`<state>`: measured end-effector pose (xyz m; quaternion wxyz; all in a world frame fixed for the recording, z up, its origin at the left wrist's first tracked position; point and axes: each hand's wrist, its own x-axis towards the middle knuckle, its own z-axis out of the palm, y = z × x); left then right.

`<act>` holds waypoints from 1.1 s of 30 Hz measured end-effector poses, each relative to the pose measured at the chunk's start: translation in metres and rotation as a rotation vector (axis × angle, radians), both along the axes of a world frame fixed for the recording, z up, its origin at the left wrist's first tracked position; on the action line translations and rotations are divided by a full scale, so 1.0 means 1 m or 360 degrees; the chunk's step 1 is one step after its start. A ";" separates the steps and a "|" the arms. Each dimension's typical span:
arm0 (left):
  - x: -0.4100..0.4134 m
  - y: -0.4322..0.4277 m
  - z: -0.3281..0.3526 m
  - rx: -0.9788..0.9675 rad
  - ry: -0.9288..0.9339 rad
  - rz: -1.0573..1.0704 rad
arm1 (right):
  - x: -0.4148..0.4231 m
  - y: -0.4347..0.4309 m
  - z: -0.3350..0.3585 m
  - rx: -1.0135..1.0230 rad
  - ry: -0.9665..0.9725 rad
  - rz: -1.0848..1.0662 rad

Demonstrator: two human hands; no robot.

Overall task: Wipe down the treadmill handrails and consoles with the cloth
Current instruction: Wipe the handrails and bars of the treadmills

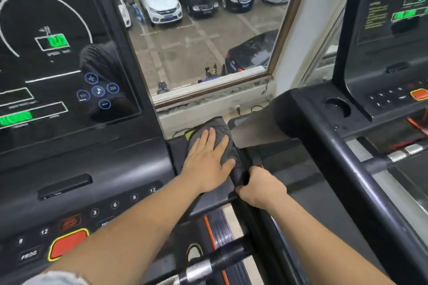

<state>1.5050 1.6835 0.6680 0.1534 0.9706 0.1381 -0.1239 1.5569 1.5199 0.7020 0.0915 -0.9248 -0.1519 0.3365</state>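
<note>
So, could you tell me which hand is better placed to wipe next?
Left: the left hand lies flat on the cloth, while the right hand grips the rail beside it.

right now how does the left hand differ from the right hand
The left hand lies flat, fingers straight and spread; the right hand has its fingers curled. The left hand presses on the grey cloth; the right hand grips the dark handrail bare. The left hand reaches farther forward than the right hand. Both rest on the right side of the same treadmill.
</note>
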 end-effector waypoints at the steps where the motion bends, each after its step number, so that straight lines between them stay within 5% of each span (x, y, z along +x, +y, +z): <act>1: 0.004 0.002 0.000 -0.0011 -0.0004 0.0011 | -0.001 0.000 0.001 0.0002 -0.0002 0.0002; 7: -0.046 -0.032 0.008 0.0047 -0.0112 0.0077 | -0.007 -0.006 -0.001 0.0025 -0.0018 -0.0004; 13: -0.129 -0.047 0.005 0.0295 -0.0163 -0.0220 | -0.009 -0.005 0.000 -0.0017 -0.0047 0.0027; 23: -0.046 -0.015 0.017 0.0139 0.0047 0.0112 | -0.014 -0.005 0.003 0.0023 -0.0095 0.0054; 29: -0.136 -0.038 0.017 0.0213 -0.0065 -0.0431 | -0.013 -0.005 0.000 -0.0018 -0.0096 0.0071; 33: -0.098 0.005 0.013 0.0269 -0.0089 -0.0322 | -0.015 -0.003 -0.001 -0.0050 -0.0111 0.0066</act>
